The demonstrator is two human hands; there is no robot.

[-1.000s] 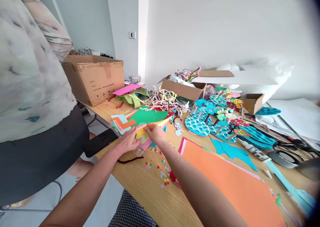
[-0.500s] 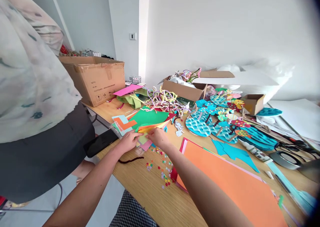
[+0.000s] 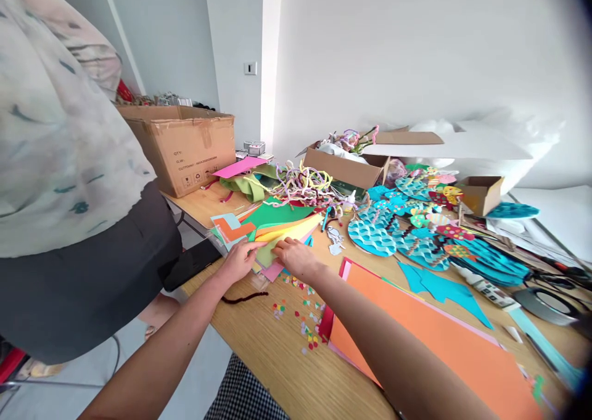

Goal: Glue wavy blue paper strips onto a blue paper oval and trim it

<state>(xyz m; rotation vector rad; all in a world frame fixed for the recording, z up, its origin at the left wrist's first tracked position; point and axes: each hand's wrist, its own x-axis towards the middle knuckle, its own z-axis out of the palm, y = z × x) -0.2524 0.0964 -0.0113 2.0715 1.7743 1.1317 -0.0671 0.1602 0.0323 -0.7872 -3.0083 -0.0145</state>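
Observation:
A fanned stack of coloured paper (image 3: 287,213) lies on the table, with green, yellow and orange sheets showing. My left hand (image 3: 238,263) grips its near left edge, the index finger reaching over the sheets and the thumb below. Beside it, my right hand (image 3: 298,258) has curled fingers on a pale green sheet (image 3: 266,255) at the near side of the stack. The right fingertips are partly hidden. Pink paper (image 3: 274,271) sticks out beneath the hands. An orange and light blue cut-out piece (image 3: 234,227) lies just beyond my left hand.
Small paper bits (image 3: 308,330) are scattered near a large orange sheet (image 3: 425,340). A black phone (image 3: 189,264) lies at the left edge, near a standing person (image 3: 69,161). Fuzzy stems (image 3: 303,182), blue paper crafts (image 3: 374,232), a cardboard box (image 3: 198,152) and tape (image 3: 548,303) surround the work.
My right hand has drawn slightly right, its fingers shifting over the pale green sheet. More of the yellow sheet shows above it. My left hand stays at the paper's edge.

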